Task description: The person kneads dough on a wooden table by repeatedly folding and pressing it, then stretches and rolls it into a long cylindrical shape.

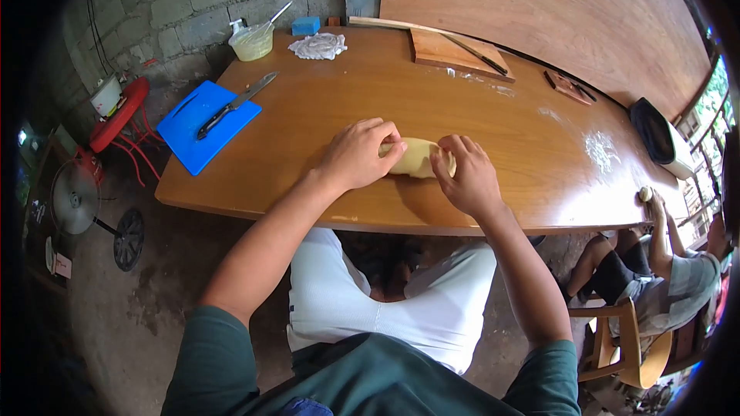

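A pale, rolled piece of dough [417,158] lies on the brown wooden table [308,108] near its front edge. At its left end, my left hand [362,152] has its fingers curled round the dough. My right hand [469,173] grips the opposite end, thumb and fingers bent over it. Between the two hands the middle of the dough shows. Both hands rest low, close to the tabletop.
On the left lies a blue cutting board [204,127] with a knife [231,108]. Behind stand a bowl [252,42], a crumpled cloth [318,45] and a wooden board [459,54]. A black-lined container [661,139] is at the right, near a seated person [655,277] holding dough.
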Demonstrator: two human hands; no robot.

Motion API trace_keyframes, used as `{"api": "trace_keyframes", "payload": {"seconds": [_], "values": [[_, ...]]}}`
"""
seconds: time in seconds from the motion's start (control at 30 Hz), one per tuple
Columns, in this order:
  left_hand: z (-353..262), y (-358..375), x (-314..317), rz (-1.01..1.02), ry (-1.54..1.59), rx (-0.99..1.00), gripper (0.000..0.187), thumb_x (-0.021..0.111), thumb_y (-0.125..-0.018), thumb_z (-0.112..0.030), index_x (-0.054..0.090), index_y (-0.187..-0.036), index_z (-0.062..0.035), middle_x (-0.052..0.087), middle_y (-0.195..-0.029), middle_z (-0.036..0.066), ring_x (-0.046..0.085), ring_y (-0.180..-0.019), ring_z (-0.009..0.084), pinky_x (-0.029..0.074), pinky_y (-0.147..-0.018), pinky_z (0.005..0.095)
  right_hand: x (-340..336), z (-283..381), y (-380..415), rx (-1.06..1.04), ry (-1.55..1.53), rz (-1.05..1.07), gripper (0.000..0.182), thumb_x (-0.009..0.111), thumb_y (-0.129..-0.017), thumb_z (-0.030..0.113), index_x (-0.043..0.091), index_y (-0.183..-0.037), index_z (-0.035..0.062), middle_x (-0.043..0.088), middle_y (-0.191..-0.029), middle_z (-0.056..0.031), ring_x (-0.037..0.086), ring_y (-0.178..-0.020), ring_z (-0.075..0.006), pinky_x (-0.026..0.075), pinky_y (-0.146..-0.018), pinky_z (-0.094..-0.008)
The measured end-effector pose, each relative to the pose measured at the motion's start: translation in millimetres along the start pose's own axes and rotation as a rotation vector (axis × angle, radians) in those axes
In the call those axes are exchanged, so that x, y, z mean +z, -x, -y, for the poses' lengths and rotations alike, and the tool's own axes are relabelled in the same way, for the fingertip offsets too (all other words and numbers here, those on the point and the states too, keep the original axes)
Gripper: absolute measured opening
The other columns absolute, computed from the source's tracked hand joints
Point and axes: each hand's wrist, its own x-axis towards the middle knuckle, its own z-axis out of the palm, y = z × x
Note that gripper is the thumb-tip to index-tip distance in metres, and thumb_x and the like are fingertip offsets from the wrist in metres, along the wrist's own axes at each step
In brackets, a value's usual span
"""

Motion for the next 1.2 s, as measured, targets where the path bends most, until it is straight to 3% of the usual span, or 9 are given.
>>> {"api": "trace_keyframes", "payload": {"seconds": [0.07, 0.13, 0.2, 0.23, 0.3, 0.5, 0.9, 1.07, 1.2], "values": [[-6, 3, 16, 0.000, -0.010, -0.003, 0.031, 0.066, -0.105, -0.030, 0.069, -0.122, -0.0047, 0.073, -0.112, 0.017, 0.070, -0.111, 0.0404, 0.053, -0.100, 0.0513, 2, 10, 5, -0.020, -0.041, -0.145, 0.034, 0.068, -0.102, 0.029, 0.064, -0.126, 0.0058, 0.070, -0.119, -0.0175, 0.067, -0.112, -0.0402, 0.051, -0.099, -0.0502], [0, -6, 59, -0.254, 0.000, 0.023, 0.029, 0.065, -0.105, -0.028, 0.069, -0.123, -0.0062, 0.073, -0.119, 0.016, 0.067, -0.120, 0.0387, 0.050, -0.105, 0.0495, 21, 12, -10, -0.037, -0.038, -0.172, 0.035, 0.064, -0.102, 0.030, 0.063, -0.128, 0.0060, 0.070, -0.121, -0.0174, 0.066, -0.112, -0.0402, 0.050, -0.101, -0.0504], [-2, -9, 81, -0.295, -0.127, -0.007, 0.028, 0.062, -0.104, -0.028, 0.069, -0.122, -0.0075, 0.073, -0.118, 0.014, 0.066, -0.118, 0.0383, 0.049, -0.104, 0.0504, 56, 6, -30, 0.102, -0.125, -0.254, 0.034, 0.057, -0.104, 0.033, 0.066, -0.124, 0.0059, 0.071, -0.117, -0.0171, 0.067, -0.110, -0.0402, 0.050, -0.101, -0.0505], [-1, -13, 83, -0.315, -0.161, -0.026, 0.028, 0.061, -0.104, -0.029, 0.069, -0.122, -0.0077, 0.073, -0.116, 0.014, 0.066, -0.116, 0.0386, 0.050, -0.103, 0.0510, 62, 6, -32, 0.199, -0.092, -0.160, 0.034, 0.051, -0.105, 0.034, 0.068, -0.115, 0.0059, 0.073, -0.109, -0.0172, 0.067, -0.107, -0.0399, 0.050, -0.100, -0.0513], [6, -25, 83, -0.356, -0.189, -0.038, 0.027, 0.061, -0.103, -0.030, 0.070, -0.117, -0.0083, 0.072, -0.114, 0.013, 0.067, -0.111, 0.0385, 0.050, -0.099, 0.0519, 70, 1, -41, 0.168, -0.092, -0.229, 0.033, 0.051, -0.105, 0.033, 0.068, -0.111, 0.0061, 0.073, -0.107, -0.0171, 0.067, -0.106, -0.0396, 0.050, -0.099, -0.0516], [38, -71, 91, -0.309, -0.222, -0.045, 0.023, 0.060, -0.103, -0.028, 0.069, -0.111, -0.0084, 0.072, -0.111, 0.014, 0.067, -0.110, 0.0381, 0.052, -0.097, 0.0518, 84, -23, -81, 0.156, -0.112, -0.264, 0.033, 0.048, -0.106, 0.030, 0.069, -0.100, 0.0054, 0.074, -0.103, -0.0160, 0.066, -0.103, -0.0386, 0.049, -0.096, -0.0517], [111, -184, 113, -0.199, -0.283, -0.162, 0.019, 0.062, -0.099, -0.020, 0.069, -0.111, -0.0067, 0.073, -0.116, 0.016, 0.068, -0.116, 0.0396, 0.053, -0.102, 0.0519, 117, -84, -191, 0.302, -0.057, -0.133, 0.038, 0.048, -0.107, 0.033, 0.072, -0.104, 0.0032, 0.078, -0.110, -0.0198, 0.072, -0.108, -0.0402, 0.053, -0.102, -0.0521], [131, -209, 121, -0.145, -0.303, -0.096, 0.024, 0.058, -0.096, -0.013, 0.073, -0.112, -0.0031, 0.075, -0.118, 0.019, 0.069, -0.120, 0.0379, 0.055, -0.104, 0.0509, 136, -104, -214, 0.262, 0.024, -0.172, 0.037, 0.052, -0.105, 0.034, 0.072, -0.099, 0.0035, 0.079, -0.098, -0.0197, 0.073, -0.100, -0.0407, 0.054, -0.098, -0.0525], [116, -185, 116, -0.311, -0.246, -0.019, 0.020, 0.060, -0.097, -0.013, 0.070, -0.108, -0.0011, 0.073, -0.113, 0.020, 0.068, -0.116, 0.0399, 0.055, -0.100, 0.0496, 135, -100, -201, 0.010, 0.056, -0.425, 0.026, 0.058, -0.102, 0.029, 0.067, -0.092, 0.0058, 0.077, -0.091, -0.0165, 0.072, -0.092, -0.0373, 0.054, -0.087, -0.0500]]}}
